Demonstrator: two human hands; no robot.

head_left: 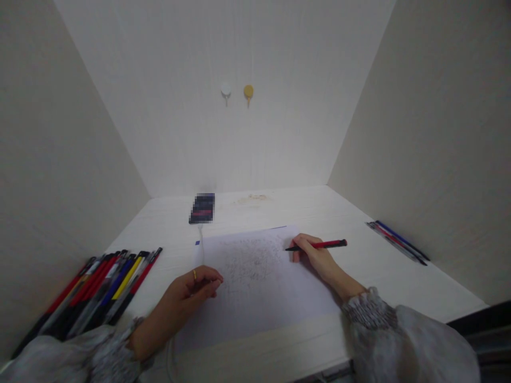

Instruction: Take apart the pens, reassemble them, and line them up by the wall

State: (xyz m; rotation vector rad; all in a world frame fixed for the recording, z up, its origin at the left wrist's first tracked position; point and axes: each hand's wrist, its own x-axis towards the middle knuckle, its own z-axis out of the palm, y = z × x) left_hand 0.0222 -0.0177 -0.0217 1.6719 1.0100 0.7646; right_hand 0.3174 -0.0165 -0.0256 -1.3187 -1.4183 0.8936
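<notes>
Pale walls (191, 138) enclose the desk (303, 207). Overlapped pens (126, 277), uncountable, crowd its left edge; one relaxed left hand (187, 295) looks empty; one phone (203, 208) near the back edge; one central sheet (255, 284) looks partly filled, its front strip bare; one right hand (317, 259) grips one red pen (327, 244) above it; several slim pens (399, 239) rightmost.

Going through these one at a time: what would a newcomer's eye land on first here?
Probably the red-and-black pen in the right hand, over the upper right part of a marked sheet of paper. Next, the row of colorful pens at the desk's left side, and the round yellow hook, bright against the pale back wall.
</notes>
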